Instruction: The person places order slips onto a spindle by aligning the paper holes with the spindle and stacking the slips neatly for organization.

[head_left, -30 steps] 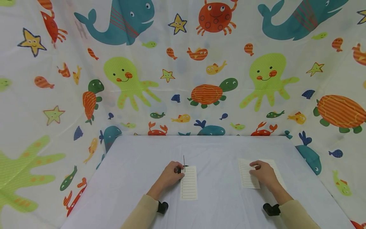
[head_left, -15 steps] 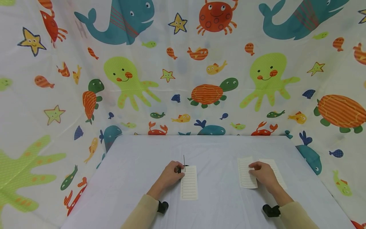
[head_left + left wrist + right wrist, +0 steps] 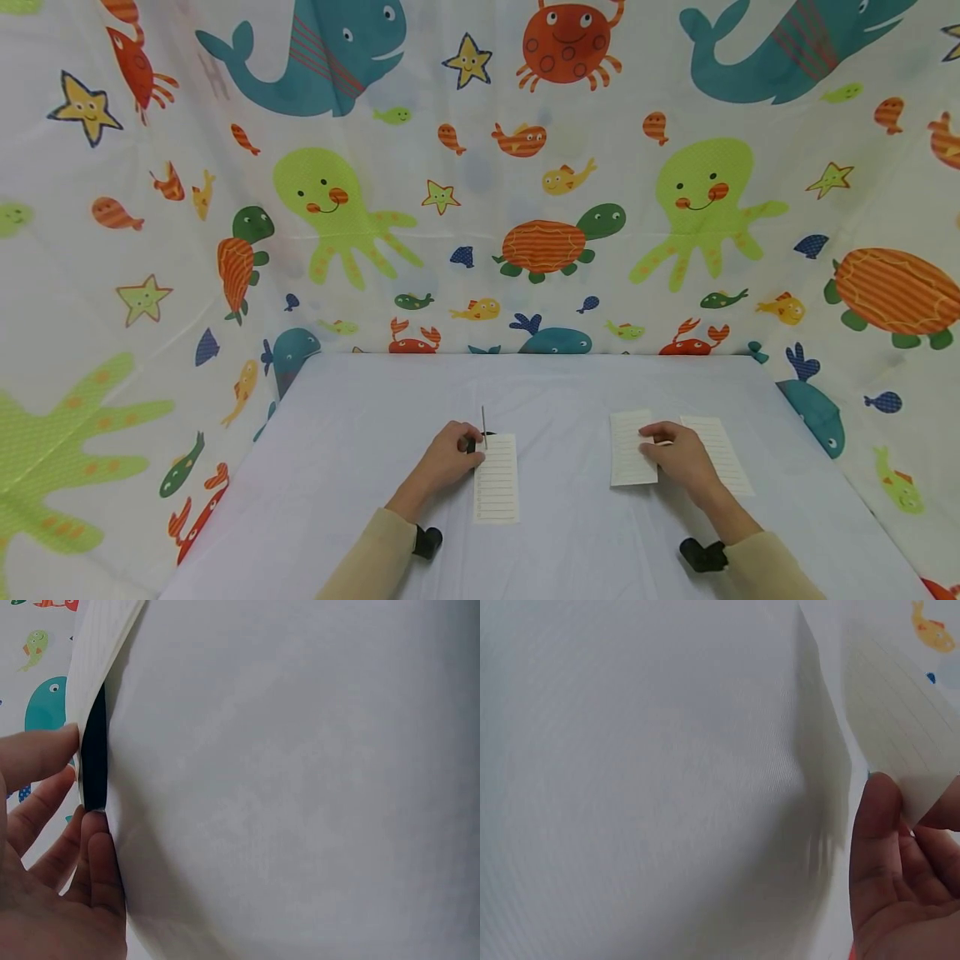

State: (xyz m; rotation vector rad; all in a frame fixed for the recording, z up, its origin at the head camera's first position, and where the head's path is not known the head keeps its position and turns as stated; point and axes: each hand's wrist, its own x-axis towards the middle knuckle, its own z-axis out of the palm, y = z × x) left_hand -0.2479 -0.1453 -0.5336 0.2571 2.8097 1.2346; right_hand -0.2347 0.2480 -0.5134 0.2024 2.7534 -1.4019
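Note:
In the head view my left hand (image 3: 446,458) grips the black base of a paper spike (image 3: 483,421), whose thin rod points up. A lined paper slip (image 3: 497,487) lies over that base, its top at the rod. The left wrist view shows the dark base (image 3: 95,757) edge-on beneath the paper, with the left thumb against the slip and fingers at the base's edge. My right hand (image 3: 684,454) pinches another lined slip (image 3: 632,454) by its right edge, lifted off the table. In the right wrist view the held slip (image 3: 900,720) stands tilted between thumb and finger.
A further lined slip (image 3: 718,454) lies flat on the white-covered table (image 3: 562,542), just right of my right hand. Behind and beside the table hangs a curtain (image 3: 480,250) printed with sea animals. Black wrist cameras (image 3: 427,543) sit at both sleeves.
My right hand has moved left with its slip, now raised and clear of the other slip on the right. The left hand and the spike stay put.

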